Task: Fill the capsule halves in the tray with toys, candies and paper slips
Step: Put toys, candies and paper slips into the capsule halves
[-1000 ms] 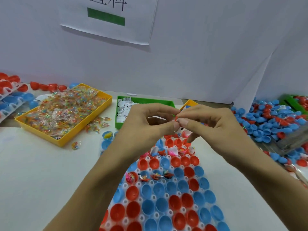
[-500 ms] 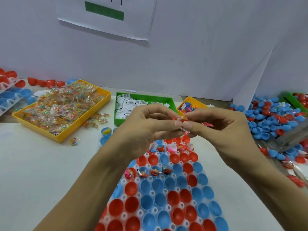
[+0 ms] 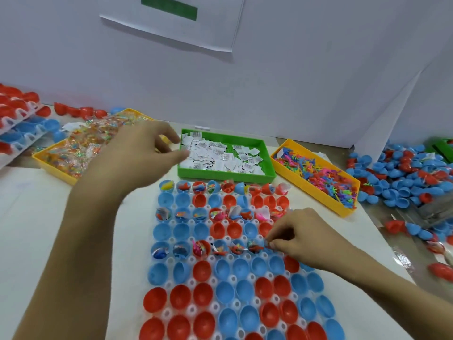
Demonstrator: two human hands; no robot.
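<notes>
Since these paper slips (image 3: 221, 157) weigh nothing and bend easily, pinch one by its edge from the green bin (image 3: 267, 153). Left hand (image 3: 137, 155) hovers there, fingers loosely spread, holding nothing. Right hand (image 3: 297, 238) pinches something tiny over a capsule half in the tray (image 3: 171, 312) on the table; can't make out what, since the fingers cover it. Bottom rows get cut off.
</notes>
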